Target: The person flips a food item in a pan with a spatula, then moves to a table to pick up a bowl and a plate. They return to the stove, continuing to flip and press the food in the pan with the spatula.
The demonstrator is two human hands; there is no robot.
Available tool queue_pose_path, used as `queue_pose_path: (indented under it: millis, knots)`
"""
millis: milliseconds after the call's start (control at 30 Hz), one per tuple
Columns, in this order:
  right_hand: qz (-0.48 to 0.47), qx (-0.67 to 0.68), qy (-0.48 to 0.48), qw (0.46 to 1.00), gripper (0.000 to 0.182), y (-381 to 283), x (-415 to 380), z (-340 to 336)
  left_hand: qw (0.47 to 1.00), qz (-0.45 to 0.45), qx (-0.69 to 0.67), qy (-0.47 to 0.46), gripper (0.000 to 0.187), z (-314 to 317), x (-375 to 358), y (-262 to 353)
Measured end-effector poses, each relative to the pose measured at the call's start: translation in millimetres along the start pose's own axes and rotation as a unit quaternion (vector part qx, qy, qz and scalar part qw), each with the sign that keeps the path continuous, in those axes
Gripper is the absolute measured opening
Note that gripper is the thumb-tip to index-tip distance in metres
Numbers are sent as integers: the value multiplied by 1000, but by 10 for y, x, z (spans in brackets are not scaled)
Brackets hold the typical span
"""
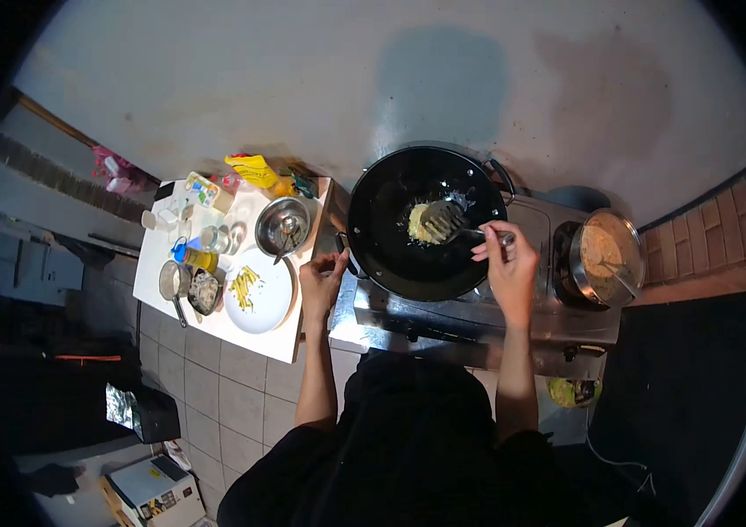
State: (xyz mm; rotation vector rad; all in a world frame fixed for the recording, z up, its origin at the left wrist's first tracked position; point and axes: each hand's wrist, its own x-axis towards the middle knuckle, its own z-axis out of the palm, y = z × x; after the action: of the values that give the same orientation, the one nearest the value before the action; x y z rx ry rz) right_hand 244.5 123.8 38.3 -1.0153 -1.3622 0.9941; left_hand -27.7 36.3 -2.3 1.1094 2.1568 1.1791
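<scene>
A large black wok (382, 255) sits on the stove, with a small pale-yellow mass of food (420, 225) frying near its middle. My right hand (511, 268) grips the handle of a slotted turner (445, 220), whose head rests on the food and covers its right part. At the wok's left rim, my left hand (322, 279) is closed, thumb and fingers pinched on the wok's left side handle. The second wok handle (502, 177) stands free at the upper right.
Right of the wok, a steel pan (639, 255) holds orange sauce and a spoon. On the white table (281, 347) at left are a white plate (278, 312) with yellow-green strips, a steel bowl (269, 230), a small saucepan (169, 283), a blue-capped bottle (201, 260) and a yellow packet (252, 169).
</scene>
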Motion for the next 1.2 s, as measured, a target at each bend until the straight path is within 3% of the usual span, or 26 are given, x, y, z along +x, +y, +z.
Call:
queue_pose_path:
  millis: [233,367,433,500,700,900,1000,1067,1200]
  knots:
    - [-29,-68,-2,997,10,-148,61,-52,991,31,-49,-120,31,-111,203,-112]
    - [-32,-201,-20,979,11,-319,-17,-69,979,13,-128,-158,29,-87,280,-199]
    - [-94,-246,-42,964,12,-462,-43,-61,977,32,-119,-174,30,-117,308,-134]
    - [-79,-257,-41,962,12,-516,-96,-78,976,18,-95,-193,30,-160,336,-105]
    - [-47,-270,-49,960,12,-348,-88,18,972,51,-60,-221,34,-210,473,-141]
    - [-141,-304,-17,942,9,-220,-7,120,976,63,-87,-190,30,-165,443,-142]
    - [-69,-310,-25,948,7,-169,22,130,974,72,-100,-188,29,-164,439,-144]
    - [47,-284,-21,958,5,-135,50,120,975,74,-88,-189,29,-178,430,-115]
    - [-9,-184,-7,983,6,107,1,136,979,80,-58,-180,32,-184,403,-87]
